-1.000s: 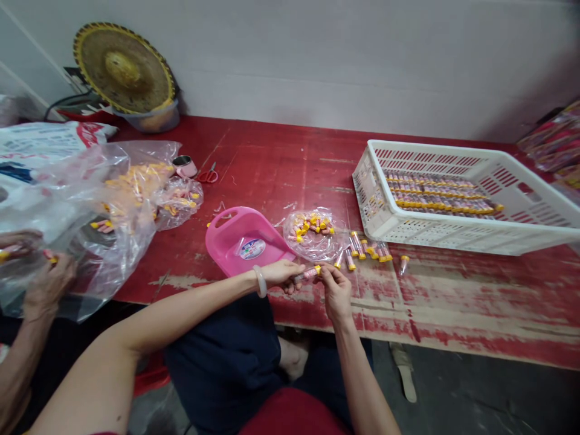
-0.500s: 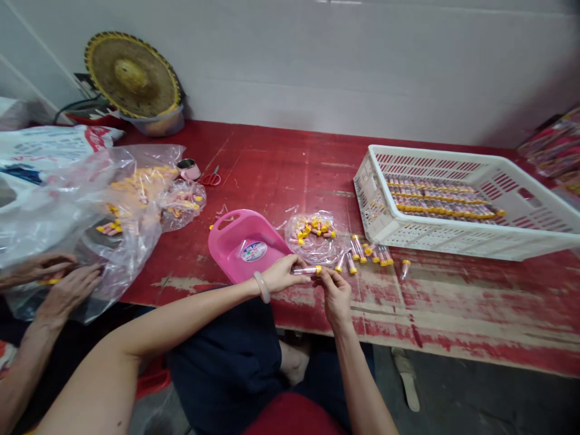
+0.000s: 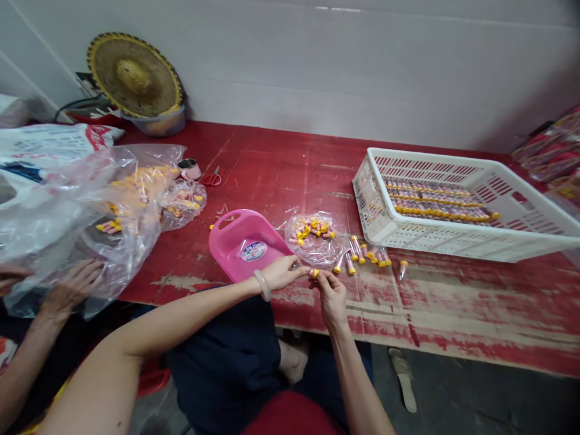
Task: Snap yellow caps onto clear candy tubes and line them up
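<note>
My left hand, with a pale bangle at the wrist, is closed round a small clear tube with a yellow cap. The fingertips of my right hand pinch at the capped end. Most of the tube is hidden by my left fingers. Just beyond lies a clear plastic bag with several yellow-ended pink pieces on it. Several more yellow-capped tubes lie to its right, and one tube sits apart. Left of my hands is a pink scoop-shaped tray.
A white slotted crate at the right holds rows of yellow-capped tubes. Red scissors and a pink cup stand farther back. Another person's hand rests by a large clear bag on the left.
My left fingers now cover more of the tube, and my right fingertips have moved slightly left against its cap. The other person's hands have drawn apart.
</note>
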`<state>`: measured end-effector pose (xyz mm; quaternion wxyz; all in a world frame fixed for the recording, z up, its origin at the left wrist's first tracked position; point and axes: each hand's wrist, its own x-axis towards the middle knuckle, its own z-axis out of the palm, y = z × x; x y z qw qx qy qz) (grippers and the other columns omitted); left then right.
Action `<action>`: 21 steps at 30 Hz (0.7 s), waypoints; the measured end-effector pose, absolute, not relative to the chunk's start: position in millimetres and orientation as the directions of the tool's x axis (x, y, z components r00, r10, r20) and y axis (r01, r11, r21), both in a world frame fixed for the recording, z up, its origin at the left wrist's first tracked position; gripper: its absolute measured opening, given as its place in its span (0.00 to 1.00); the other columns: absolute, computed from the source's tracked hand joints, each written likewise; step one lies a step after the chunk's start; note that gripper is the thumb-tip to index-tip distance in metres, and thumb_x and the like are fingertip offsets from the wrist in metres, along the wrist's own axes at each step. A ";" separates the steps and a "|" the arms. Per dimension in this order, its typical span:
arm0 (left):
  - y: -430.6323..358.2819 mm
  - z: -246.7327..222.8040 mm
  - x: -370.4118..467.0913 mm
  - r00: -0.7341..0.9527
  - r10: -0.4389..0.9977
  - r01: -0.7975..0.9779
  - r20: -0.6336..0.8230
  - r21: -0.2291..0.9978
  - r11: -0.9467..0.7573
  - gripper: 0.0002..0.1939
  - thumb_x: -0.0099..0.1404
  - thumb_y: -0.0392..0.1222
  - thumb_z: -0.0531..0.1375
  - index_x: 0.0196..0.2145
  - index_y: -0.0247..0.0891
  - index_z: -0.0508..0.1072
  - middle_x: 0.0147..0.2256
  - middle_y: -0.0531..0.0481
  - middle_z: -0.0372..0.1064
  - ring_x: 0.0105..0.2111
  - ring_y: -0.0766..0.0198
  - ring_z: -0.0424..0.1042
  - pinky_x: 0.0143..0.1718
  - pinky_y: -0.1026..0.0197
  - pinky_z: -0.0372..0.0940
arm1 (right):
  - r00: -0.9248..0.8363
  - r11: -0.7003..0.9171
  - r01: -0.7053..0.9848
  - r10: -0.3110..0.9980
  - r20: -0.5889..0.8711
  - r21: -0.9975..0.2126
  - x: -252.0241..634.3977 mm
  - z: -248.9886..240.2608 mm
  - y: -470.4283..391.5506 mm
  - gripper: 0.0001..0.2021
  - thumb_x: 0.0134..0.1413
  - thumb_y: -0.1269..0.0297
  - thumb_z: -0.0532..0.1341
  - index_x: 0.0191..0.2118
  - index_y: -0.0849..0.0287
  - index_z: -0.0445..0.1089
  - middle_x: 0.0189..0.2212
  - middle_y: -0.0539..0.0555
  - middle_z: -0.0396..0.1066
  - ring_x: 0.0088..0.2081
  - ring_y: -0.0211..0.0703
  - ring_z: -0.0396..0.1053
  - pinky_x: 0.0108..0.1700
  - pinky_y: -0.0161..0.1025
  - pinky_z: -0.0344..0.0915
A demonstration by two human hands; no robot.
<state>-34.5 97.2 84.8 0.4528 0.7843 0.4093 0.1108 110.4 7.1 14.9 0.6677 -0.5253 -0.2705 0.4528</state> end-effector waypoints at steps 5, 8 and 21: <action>98.9 79.0 -33.5 0.614 0.761 0.596 -0.211 0.756 -0.271 0.27 0.63 0.63 0.51 0.22 0.36 0.68 0.18 0.53 0.60 0.20 0.65 0.59 0.24 0.62 0.49 | 0.463 0.024 -0.368 0.872 -0.161 -0.930 103.0 11.6 7.0 0.17 0.45 0.51 0.69 0.31 0.61 0.73 0.24 0.51 0.72 0.24 0.39 0.68 0.29 0.37 0.66; 97.7 77.4 -34.0 0.598 0.751 0.619 -0.279 0.757 -0.211 0.30 0.63 0.66 0.49 0.20 0.37 0.66 0.14 0.54 0.57 0.17 0.66 0.58 0.23 0.61 0.49 | 0.463 0.024 -0.386 0.870 -0.171 -0.922 101.6 12.5 7.2 0.17 0.44 0.51 0.69 0.31 0.61 0.73 0.24 0.51 0.73 0.24 0.38 0.68 0.28 0.37 0.66; 88.8 83.2 -33.2 0.672 0.740 0.357 0.004 0.874 -0.329 0.18 0.62 0.50 0.60 0.44 0.35 0.68 0.35 0.48 0.72 0.33 0.61 0.69 0.34 0.61 0.62 | 0.393 -0.019 -0.365 0.903 -0.173 -0.931 110.7 17.2 8.3 0.17 0.46 0.53 0.69 0.38 0.61 0.74 0.34 0.55 0.75 0.30 0.42 0.72 0.30 0.38 0.71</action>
